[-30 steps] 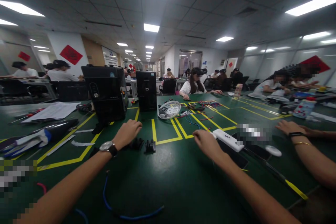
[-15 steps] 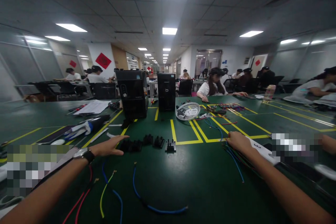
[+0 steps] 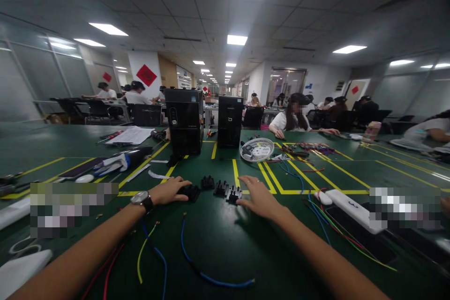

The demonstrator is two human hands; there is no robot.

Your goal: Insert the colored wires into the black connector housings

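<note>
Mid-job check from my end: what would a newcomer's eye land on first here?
Probably the two upright black box-shaped computer towers, on the green tabletop beyond the hands, with a round white slatted plastic basket just to their right. Nearer, the left hand and right hand are at opposite ends of a row of small black plastic pieces.

The tabletop (image 3: 274, 248) is dark green, marked with yellow tape (image 3: 290, 192). Black clips (image 3: 221, 189) lie in a rough row near its middle, loose wires (image 3: 228, 285) nearer the front. Beyond stand two PC cases (image 3: 184, 119), with a white basket (image 3: 269, 151) beside; paper strips (image 3: 138, 172) lie left.
</note>
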